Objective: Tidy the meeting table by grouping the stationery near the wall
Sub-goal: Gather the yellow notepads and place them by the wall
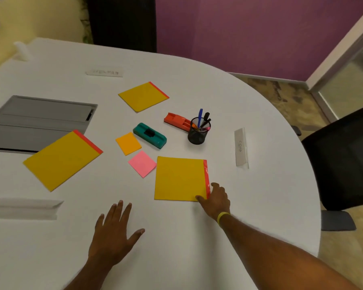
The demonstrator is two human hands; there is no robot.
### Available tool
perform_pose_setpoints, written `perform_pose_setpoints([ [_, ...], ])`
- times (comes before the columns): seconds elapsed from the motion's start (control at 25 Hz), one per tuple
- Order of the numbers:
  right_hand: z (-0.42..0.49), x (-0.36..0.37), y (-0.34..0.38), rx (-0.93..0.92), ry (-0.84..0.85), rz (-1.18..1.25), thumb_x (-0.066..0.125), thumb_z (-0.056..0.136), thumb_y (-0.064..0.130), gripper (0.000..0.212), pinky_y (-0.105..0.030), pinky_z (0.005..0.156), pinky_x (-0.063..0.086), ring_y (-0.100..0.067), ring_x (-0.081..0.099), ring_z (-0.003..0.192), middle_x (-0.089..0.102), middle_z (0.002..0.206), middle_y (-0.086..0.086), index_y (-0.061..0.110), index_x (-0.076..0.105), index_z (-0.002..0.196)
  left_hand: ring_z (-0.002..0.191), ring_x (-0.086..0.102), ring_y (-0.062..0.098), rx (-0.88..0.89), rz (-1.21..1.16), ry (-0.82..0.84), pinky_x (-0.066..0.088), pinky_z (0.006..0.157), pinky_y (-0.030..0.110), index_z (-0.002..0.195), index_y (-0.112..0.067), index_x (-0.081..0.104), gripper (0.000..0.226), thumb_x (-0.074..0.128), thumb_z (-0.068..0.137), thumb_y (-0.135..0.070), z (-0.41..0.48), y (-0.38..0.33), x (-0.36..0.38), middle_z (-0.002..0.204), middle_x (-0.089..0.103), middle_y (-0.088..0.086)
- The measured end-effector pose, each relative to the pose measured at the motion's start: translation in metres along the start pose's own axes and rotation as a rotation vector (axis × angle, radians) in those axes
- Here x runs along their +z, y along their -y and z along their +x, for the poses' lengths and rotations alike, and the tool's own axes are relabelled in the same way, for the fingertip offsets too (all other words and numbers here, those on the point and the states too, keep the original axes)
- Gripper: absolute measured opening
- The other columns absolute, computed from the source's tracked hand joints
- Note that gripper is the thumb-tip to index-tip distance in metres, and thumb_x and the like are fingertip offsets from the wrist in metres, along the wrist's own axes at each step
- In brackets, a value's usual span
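**Desk:** Stationery lies scattered across the middle of the white meeting table (197, 237), none of it yet grouped by the purple wall (239, 34). Why the spread?

**Photographer:** It reads like the leftovers of a session. Three yellow pads fan out: the near pad (179, 178), the left pad (61, 161) overlapping the grey panel (40, 114), and the far pad (143, 96). Between them sit an orange note block (128, 143) and a pink note block (142, 163), just beside a teal eraser (150, 135). The mesh pen cup (198, 132) stands upright against a red eraser (176, 120).

**Desk:** And the hands?

**Photographer:** The right hand (217, 200), arm stretched forward, touches the near pad's closest corner, thumb on its lower edge, fingers loosely curled along the red binding. It looks like the start of a lift or slide, nothing gripped yet. The left hand (113, 233) rests palm down on bare table, fingers spread wide, probably bracing.
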State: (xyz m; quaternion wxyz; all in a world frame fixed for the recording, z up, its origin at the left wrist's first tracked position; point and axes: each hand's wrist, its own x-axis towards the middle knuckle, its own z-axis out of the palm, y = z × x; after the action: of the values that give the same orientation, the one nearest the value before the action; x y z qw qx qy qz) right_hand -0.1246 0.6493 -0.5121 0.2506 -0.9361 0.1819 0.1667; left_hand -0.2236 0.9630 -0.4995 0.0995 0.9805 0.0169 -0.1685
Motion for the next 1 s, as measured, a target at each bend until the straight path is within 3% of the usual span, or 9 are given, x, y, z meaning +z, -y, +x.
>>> perform_pose_setpoints([
  [0.4, 0.047, 0.025, 0.015, 0.326, 0.032, -0.037, 0.085, 0.056, 0.061, 0.097, -0.049, 0.100, 0.041, -0.035, 0.054, 0.118, 0.052, 0.125, -0.013, 0.016, 0.039, 0.129, 0.151, 0.000, 0.019, 0.060, -0.016, 0.009, 0.009, 0.121, 0.045, 0.155, -0.026, 0.001, 0.104, -0.003, 0.069, -0.085, 0.057, -0.003, -0.002, 0.164, -0.001, 0.003],
  [0.52, 0.054, 0.019, 0.010, 0.383, 0.080, 0.105, 0.088, 0.063, 0.048, 0.082, -0.051, 0.103, 0.044, -0.036, 0.057, 0.115, 0.058, 0.125, -0.014, 0.011, 0.051, 0.126, 0.151, 0.000, 0.019, 0.082, -0.021, 0.024, 0.009, 0.121, 0.045, 0.155, -0.026, 0.002, 0.107, -0.008, 0.068, -0.087, 0.063, -0.009, -0.006, 0.164, -0.001, 0.003],
  [0.68, 0.047, -0.011, 0.012, 0.250, 0.000, 0.529, 0.079, 0.078, 0.015, 0.034, -0.048, 0.088, 0.055, -0.034, 0.063, 0.102, 0.064, 0.116, -0.018, 0.010, 0.058, 0.103, 0.151, 0.004, 0.019, 0.118, -0.099, 0.023, 0.010, 0.121, 0.045, 0.155, -0.023, 0.010, 0.087, 0.025, 0.087, -0.075, 0.072, -0.022, -0.018, 0.164, 0.003, 0.003],
  [0.76, 0.035, -0.041, 0.021, 0.147, -0.047, 0.763, 0.074, 0.084, 0.009, 0.022, -0.046, 0.076, 0.059, -0.035, 0.065, 0.097, 0.066, 0.110, -0.019, 0.015, 0.056, 0.094, 0.151, 0.009, 0.019, 0.165, -0.152, -0.024, 0.013, 0.120, 0.044, 0.155, -0.022, 0.015, 0.081, 0.036, 0.091, -0.067, 0.080, -0.033, -0.030, 0.164, 0.009, 0.003],
  [0.84, 0.022, -0.075, 0.030, -0.027, -0.092, 0.800, 0.071, 0.087, 0.011, 0.019, -0.042, 0.070, 0.061, -0.032, 0.068, 0.092, 0.068, 0.101, -0.010, 0.022, 0.056, 0.093, 0.149, 0.016, 0.018, 0.207, -0.254, -0.083, 0.019, 0.119, 0.041, 0.153, -0.021, 0.021, 0.079, 0.042, 0.091, -0.063, 0.090, -0.047, -0.046, 0.162, 0.018, 0.002],
  [0.92, 0.008, -0.107, 0.044, -0.221, -0.081, 0.728, 0.072, 0.088, 0.019, 0.015, -0.031, 0.067, 0.060, -0.016, 0.069, 0.086, 0.068, 0.095, 0.004, 0.027, 0.060, 0.093, 0.148, 0.021, 0.016, 0.230, -0.440, -0.104, 0.022, 0.118, 0.039, 0.153, -0.021, 0.023, 0.078, 0.050, 0.090, -0.059, 0.098, -0.062, -0.064, 0.161, 0.024, 0.001],
  [1.0, 0.000, -0.131, 0.061, -0.341, -0.017, 0.691, 0.073, 0.086, 0.026, 0.010, -0.020, 0.064, 0.055, -0.006, 0.067, 0.082, 0.069, 0.092, 0.006, 0.025, 0.066, 0.093, 0.147, 0.022, 0.015, 0.226, -0.620, -0.072, 0.024, 0.117, 0.037, 0.153, -0.022, 0.021, 0.083, 0.058, 0.087, -0.056, 0.105, -0.075, -0.081, 0.160, 0.023, -0.001],
])
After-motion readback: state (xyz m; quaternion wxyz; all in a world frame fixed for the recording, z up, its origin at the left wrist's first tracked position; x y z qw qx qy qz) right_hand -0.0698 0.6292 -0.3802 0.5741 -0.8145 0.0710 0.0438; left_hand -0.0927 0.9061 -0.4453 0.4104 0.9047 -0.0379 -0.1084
